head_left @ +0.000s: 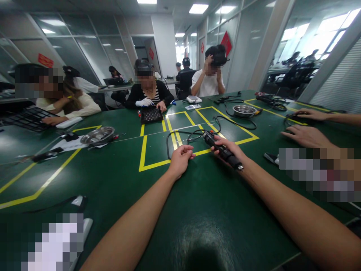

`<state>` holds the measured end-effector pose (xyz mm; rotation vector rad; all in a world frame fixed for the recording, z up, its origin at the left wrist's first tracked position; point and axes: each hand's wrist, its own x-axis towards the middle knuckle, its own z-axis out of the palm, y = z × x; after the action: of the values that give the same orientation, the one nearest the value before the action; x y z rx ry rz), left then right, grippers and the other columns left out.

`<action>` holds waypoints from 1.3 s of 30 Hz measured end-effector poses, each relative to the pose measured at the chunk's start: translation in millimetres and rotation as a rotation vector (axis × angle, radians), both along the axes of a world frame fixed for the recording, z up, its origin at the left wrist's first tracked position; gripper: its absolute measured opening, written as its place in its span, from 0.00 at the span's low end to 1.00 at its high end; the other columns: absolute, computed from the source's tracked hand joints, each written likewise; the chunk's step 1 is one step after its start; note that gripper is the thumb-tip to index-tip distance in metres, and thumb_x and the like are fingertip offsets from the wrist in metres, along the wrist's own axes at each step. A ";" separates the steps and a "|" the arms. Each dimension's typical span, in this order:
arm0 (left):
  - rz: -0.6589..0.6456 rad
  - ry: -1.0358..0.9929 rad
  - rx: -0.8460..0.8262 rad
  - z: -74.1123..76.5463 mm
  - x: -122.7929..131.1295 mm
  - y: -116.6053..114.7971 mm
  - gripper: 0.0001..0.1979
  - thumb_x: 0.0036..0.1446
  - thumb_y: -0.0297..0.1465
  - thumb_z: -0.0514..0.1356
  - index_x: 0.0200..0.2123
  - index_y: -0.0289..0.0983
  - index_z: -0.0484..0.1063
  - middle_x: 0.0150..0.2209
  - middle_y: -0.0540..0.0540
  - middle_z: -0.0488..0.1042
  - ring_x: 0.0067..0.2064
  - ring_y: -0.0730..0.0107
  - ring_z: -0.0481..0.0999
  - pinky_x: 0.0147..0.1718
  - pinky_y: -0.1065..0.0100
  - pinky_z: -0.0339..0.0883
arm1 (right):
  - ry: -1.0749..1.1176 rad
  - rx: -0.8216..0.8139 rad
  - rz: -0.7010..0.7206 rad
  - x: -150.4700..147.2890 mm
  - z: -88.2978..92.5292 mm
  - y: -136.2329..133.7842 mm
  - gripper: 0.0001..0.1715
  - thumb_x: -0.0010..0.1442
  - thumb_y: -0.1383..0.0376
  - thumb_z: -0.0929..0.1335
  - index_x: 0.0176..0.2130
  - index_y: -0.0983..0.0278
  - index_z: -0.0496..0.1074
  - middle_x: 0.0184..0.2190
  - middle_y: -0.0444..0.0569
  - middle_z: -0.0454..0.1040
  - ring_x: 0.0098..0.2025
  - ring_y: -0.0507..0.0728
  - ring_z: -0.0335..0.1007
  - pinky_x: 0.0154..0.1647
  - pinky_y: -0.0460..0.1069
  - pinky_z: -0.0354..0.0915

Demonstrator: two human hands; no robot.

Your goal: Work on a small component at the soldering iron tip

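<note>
Black cylindrical corded screwdriver (222, 151): gripped in right hand (231, 147), metal tip (240, 168) unapplied, no driving underway. Left hand (180, 161): fingers curled, contents unclear.

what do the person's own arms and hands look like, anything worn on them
The left hand and right hand are both bare, without gloves. No sleeve shows on the left forearm or right forearm, and no watch or bracelet is visible.
</note>
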<state>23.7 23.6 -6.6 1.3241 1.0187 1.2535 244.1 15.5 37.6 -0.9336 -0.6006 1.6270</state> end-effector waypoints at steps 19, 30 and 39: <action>-0.003 0.288 0.250 2.0 2.2 -9.8 0.08 0.61 0.32 0.62 0.43 0.39 0.78 0.40 0.42 0.79 0.42 0.60 0.78 0.46 0.60 0.69 | 0.075 -0.103 -0.067 12.2 -14.7 18.9 0.32 0.53 0.77 0.69 0.55 0.59 0.63 0.41 0.53 0.72 0.31 0.55 0.75 0.18 0.43 0.70; 0.191 0.278 0.198 -2.6 -0.3 -3.1 0.09 0.52 0.24 0.64 0.38 0.38 0.76 0.40 0.42 0.76 0.43 0.58 0.74 0.53 0.54 0.65 | 0.029 -0.060 -0.039 11.0 -18.8 16.3 0.34 0.53 0.76 0.70 0.57 0.59 0.64 0.39 0.52 0.75 0.30 0.55 0.76 0.20 0.43 0.72; 0.398 0.316 0.188 -0.7 -10.7 4.1 0.08 0.52 0.26 0.65 0.37 0.38 0.75 0.40 0.40 0.76 0.49 0.52 0.74 0.59 0.51 0.60 | -0.439 0.291 0.125 -17.2 -15.9 -14.0 0.37 0.51 0.71 0.75 0.60 0.60 0.70 0.40 0.49 0.77 0.29 0.55 0.77 0.22 0.48 0.75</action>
<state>12.9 27.8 -7.2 1.5467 1.4700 1.4919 226.9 1.4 21.6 -1.0545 -1.1841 1.3955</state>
